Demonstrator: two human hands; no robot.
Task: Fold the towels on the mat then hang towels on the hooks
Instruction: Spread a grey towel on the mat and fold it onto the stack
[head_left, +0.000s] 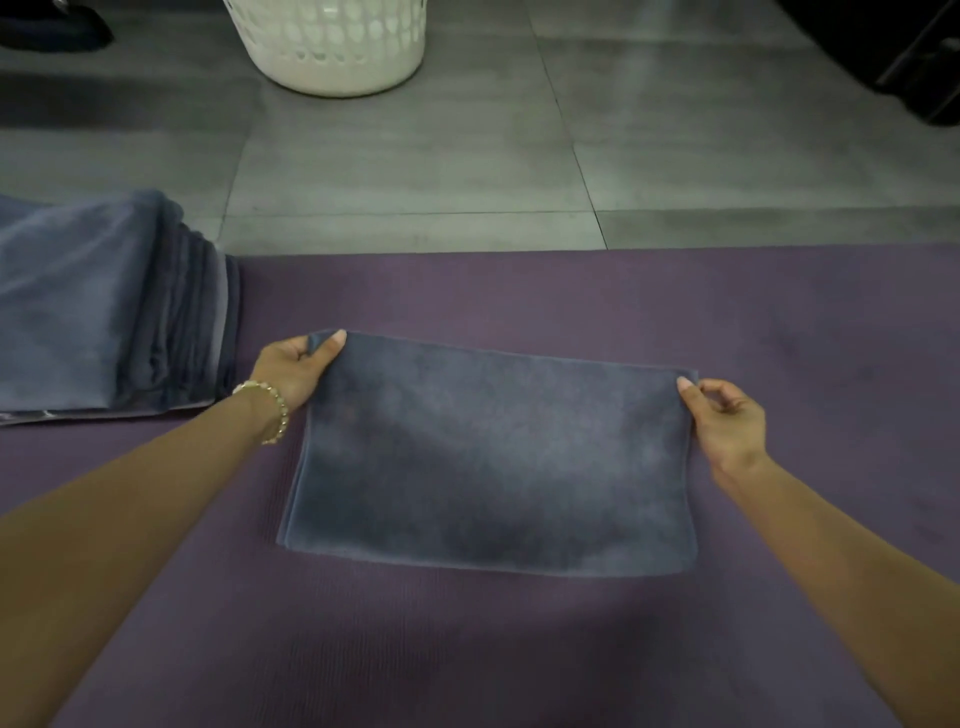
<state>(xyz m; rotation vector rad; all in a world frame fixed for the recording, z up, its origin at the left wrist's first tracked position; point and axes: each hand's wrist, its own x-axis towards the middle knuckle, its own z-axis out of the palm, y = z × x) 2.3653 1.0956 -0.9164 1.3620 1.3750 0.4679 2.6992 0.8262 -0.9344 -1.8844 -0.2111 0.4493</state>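
Note:
A grey-blue towel (493, 457), folded into a rectangle, lies flat on the purple mat (519, 649) in the middle of the view. My left hand (296, 371), with a bead bracelet on the wrist, pinches the towel's far left corner. My right hand (727, 415) pinches its far right corner between thumb and fingers. The near edge of the towel rests on the mat. A stack of folded grey-blue towels (104, 306) sits at the mat's left end, beside my left hand. No hooks are in view.
A white perforated laundry basket (332, 47) stands on the grey tiled floor (415, 171) beyond the mat. Dark objects sit at the top left corner (52, 26) and top right corner (914, 62).

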